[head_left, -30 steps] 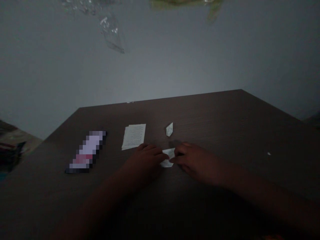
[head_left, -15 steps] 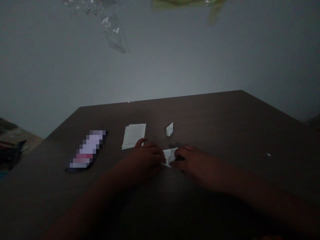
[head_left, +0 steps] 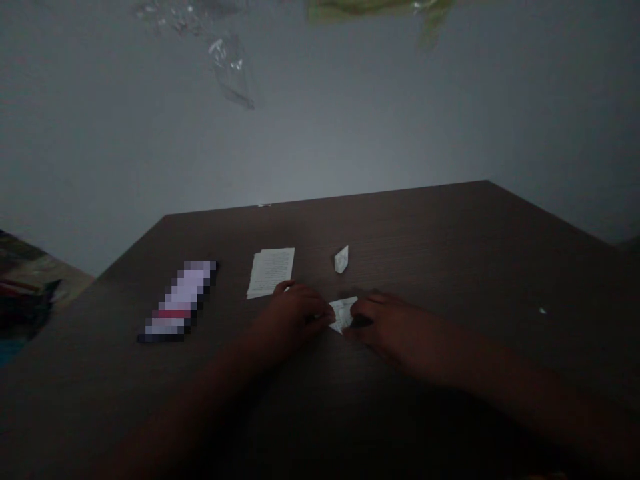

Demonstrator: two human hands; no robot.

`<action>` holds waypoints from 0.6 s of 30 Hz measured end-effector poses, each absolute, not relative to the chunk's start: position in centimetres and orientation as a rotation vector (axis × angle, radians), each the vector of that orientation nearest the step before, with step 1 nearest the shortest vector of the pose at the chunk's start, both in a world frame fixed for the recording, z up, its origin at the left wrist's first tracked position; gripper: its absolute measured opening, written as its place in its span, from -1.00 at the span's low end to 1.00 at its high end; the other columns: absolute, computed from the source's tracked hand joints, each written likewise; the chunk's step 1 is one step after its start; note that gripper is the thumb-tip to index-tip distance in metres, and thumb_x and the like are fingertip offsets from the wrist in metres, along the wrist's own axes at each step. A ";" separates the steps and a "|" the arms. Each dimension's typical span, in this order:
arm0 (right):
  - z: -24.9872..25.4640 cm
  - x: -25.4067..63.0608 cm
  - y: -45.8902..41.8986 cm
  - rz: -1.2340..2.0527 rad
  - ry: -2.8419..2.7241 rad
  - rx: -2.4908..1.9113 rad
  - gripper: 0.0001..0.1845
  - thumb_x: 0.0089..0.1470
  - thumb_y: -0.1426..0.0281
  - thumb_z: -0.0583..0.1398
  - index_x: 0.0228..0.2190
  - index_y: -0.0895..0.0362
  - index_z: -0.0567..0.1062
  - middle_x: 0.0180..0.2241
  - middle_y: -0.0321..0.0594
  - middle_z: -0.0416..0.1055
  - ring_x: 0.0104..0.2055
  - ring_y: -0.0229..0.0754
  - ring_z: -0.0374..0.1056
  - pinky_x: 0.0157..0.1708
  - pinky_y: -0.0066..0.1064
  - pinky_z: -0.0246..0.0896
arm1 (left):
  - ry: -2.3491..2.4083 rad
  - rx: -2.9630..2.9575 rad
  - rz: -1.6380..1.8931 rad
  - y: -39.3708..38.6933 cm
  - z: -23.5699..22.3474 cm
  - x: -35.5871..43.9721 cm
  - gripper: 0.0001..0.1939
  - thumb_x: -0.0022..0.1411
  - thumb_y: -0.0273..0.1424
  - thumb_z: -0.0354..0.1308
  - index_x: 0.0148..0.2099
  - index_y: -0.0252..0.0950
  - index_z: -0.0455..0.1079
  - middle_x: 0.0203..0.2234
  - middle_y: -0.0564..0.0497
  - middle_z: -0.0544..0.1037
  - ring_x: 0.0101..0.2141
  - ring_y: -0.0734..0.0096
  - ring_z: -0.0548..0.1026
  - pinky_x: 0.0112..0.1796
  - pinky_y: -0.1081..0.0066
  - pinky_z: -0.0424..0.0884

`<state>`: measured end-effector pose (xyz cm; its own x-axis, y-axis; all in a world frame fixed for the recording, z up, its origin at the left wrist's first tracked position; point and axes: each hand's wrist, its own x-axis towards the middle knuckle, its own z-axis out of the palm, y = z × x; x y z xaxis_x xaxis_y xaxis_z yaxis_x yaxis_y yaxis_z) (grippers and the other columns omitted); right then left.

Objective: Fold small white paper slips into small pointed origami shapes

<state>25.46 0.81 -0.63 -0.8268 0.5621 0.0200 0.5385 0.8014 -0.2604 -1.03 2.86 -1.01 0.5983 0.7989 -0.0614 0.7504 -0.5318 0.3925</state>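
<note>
Between my two hands a small printed piece of paper (head_left: 343,313) lies on the dark table, with folded edges and a pointed lower corner. My left hand (head_left: 295,317) pinches its left side, thumb and fingers drawn together. On the right side, my right hand (head_left: 383,323) grips the paper with curled fingers. Both hands rest low against the tabletop. Just beyond them sits a small folded paper piece (head_left: 341,260), pointed at its top. A stack of printed paper sheets (head_left: 271,272) lies behind my left hand, whose fingers come close to its lower edge.
A phone (head_left: 180,300) with a blurred-out screen lies at the left. The brown table (head_left: 425,233) meets a grey wall, where clear plastic (head_left: 233,70) hangs. A tiny white scrap (head_left: 543,311) is on the right. Dim clutter (head_left: 25,287) shows beyond the table's left edge.
The paper between my hands has gone from a nearly rectangular outline to one with a pointed lower corner. My fingers have shifted slightly around it. The other papers and phone have stayed put.
</note>
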 end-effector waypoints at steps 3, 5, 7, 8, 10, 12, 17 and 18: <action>-0.9 25.4 1.0 0.394 -2.883 -0.896 -0.65 0.37 0.60 0.22 -0.05 0.05 0.76 -0.10 -0.09 0.67 -0.02 0.05 0.58 0.31 0.09 0.40 | 1.301 2.449 0.187 2.8 -1.6 -0.7 -0.84 0.53 -0.43 0.26 -0.03 -0.13 0.69 -0.04 0.02 0.77 0.10 0.07 0.66 0.39 -0.26 0.19; -1.2 25.5 1.2 0.418 -2.858 -0.903 -0.63 0.33 0.63 0.21 -0.08 0.04 0.76 -0.13 -0.12 0.67 -0.03 0.04 0.60 0.39 0.18 0.31 | 1.336 2.437 0.180 2.8 -1.9 -0.5 -0.84 0.53 -0.44 0.27 -0.03 -0.13 0.69 -0.04 0.03 0.76 0.11 0.06 0.65 0.39 -0.26 0.19; -1.5 25.5 1.4 0.428 -2.835 -0.904 -0.62 0.30 0.65 0.22 -0.10 0.03 0.75 -0.12 -0.14 0.68 -0.01 0.05 0.60 0.42 0.23 0.25 | 1.356 2.433 0.172 2.9 -2.1 -0.3 -0.84 0.51 -0.45 0.27 -0.03 -0.12 0.68 -0.04 0.02 0.76 0.11 0.05 0.64 0.39 -0.28 0.18; -1.6 25.5 1.4 0.430 -2.829 -0.904 -0.63 0.29 0.65 0.22 -0.11 0.03 0.74 -0.12 -0.14 0.68 0.00 0.05 0.61 0.43 0.24 0.24 | 1.360 2.438 0.171 2.9 -2.2 -0.2 -0.83 0.51 -0.46 0.27 -0.03 -0.12 0.68 -0.04 0.01 0.75 0.11 0.05 0.63 0.38 -0.28 0.19; -1.8 25.5 1.5 0.425 -2.822 -0.918 -0.64 0.30 0.64 0.22 -0.10 0.06 0.74 -0.10 -0.11 0.69 0.03 0.07 0.61 0.44 0.26 0.22 | 1.351 2.456 0.183 2.9 -2.4 -0.2 -0.82 0.52 -0.46 0.26 -0.02 -0.12 0.68 -0.04 0.00 0.75 0.11 0.04 0.63 0.38 -0.29 0.20; -1.8 25.5 1.5 0.416 -2.831 -0.930 -0.65 0.33 0.63 0.21 -0.07 0.07 0.73 -0.07 -0.09 0.70 0.06 0.08 0.61 0.45 0.28 0.21 | 1.334 2.480 0.220 2.9 -2.7 -0.3 -0.81 0.52 -0.45 0.25 -0.01 -0.12 0.69 -0.06 -0.01 0.75 0.09 0.04 0.63 0.38 -0.29 0.23; -1.6 25.4 1.6 0.325 -2.909 -0.906 -0.58 0.34 0.59 0.25 0.07 -0.02 0.73 -0.01 -0.09 0.69 0.12 0.12 0.57 0.42 0.34 0.23 | 1.319 2.488 0.259 2.8 -2.8 0.0 -0.82 0.49 -0.50 0.28 -0.04 -0.14 0.68 -0.11 0.00 0.74 0.06 0.03 0.63 0.33 -0.26 0.29; -1.6 25.4 1.6 0.315 -2.925 -0.888 -0.56 0.34 0.58 0.25 0.11 -0.04 0.72 0.00 -0.09 0.68 0.11 0.13 0.56 0.41 0.35 0.23 | 1.335 2.472 0.252 2.8 -2.7 0.1 -0.84 0.48 -0.50 0.29 -0.05 -0.15 0.67 -0.11 0.00 0.74 0.06 0.02 0.63 0.33 -0.27 0.28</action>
